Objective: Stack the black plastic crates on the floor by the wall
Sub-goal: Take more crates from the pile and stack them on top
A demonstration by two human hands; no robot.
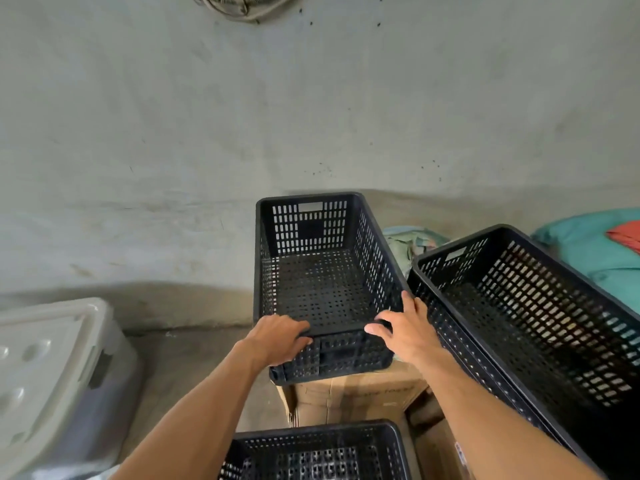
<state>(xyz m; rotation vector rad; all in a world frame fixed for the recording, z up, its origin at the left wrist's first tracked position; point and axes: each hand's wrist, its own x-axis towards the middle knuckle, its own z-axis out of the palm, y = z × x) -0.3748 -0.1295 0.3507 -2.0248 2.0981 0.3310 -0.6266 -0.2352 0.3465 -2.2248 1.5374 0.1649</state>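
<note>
Black perforated plastic, moulded as an open crate (322,282), is shown at centre, held by its near short end. The left hand (278,339) is curled over the near rim at its left corner, with the fingers wrapped down onto the outer end wall. The right hand (403,329) is laid over the right corner of the same rim, its fingers bent onto the edge; how firmly it is clasped cannot be told. The two hands are kept apart, one per corner, presumably so that the long crate can be steered without twisting.

The held crate is seen resting on, or just above, a cardboard box (356,393), with its far end close to the grey wall (242,133). A second crate (526,306) lies tilted just beside it on the right, and a third crate (311,452) is cut off by the lower edge. None is yet nested in another, so stacking is judged to be at an early stage. A grey lidded bin (52,375) stands at left on the floor (180,358), and teal fabric (588,244) at right.
</note>
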